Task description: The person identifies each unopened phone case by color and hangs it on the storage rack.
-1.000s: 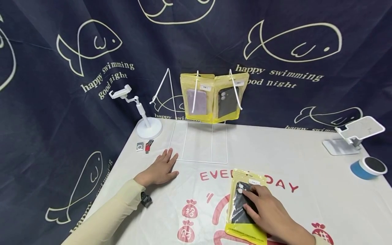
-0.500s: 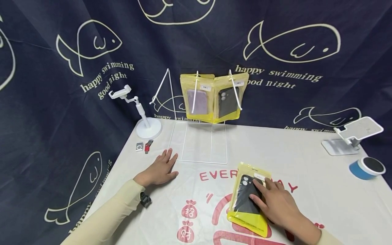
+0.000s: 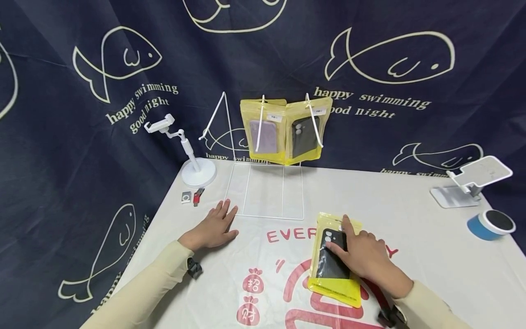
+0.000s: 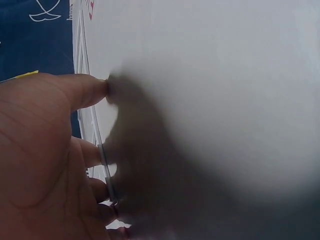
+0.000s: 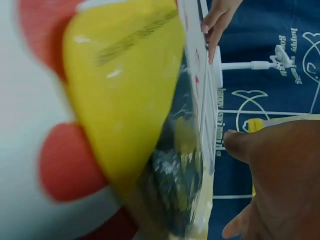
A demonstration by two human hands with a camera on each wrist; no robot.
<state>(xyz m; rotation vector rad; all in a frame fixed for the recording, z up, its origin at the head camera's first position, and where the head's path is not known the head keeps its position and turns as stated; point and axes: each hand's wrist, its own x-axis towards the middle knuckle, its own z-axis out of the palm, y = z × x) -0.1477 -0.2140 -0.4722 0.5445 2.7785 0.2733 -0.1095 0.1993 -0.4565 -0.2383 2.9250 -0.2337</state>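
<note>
A clear and yellow zip pouch [image 3: 334,290] with a black phone case [image 3: 334,262] inside lies on the white table. My right hand [image 3: 367,256] is over its right side, index finger stretched along the upper end and thumb near the camera cutouts. In the right wrist view the pouch [image 5: 122,85] shows beside the right hand [image 5: 285,175], whose fingers are not curled round it. Spread on the table, my left hand [image 3: 210,228] has its fingertips at the front left corner of the white wire rack [image 3: 269,217]. The left wrist view shows the left hand's palm [image 4: 35,150] and fingers.
Two similar pouches, one with a purple case [image 3: 264,137] and one with a black case [image 3: 304,137], hang on the rack's hooks. At left are a white phone stand [image 3: 199,172], a small silver player [image 3: 186,197] and a red USB stick [image 3: 197,197]. Right: another stand [image 3: 454,196], blue-white round container [image 3: 486,228].
The pouch has slid away from me and a little to the right. My right hand has moved forward with it, its index finger now stretched further up the pouch. The left hand stays in place.
</note>
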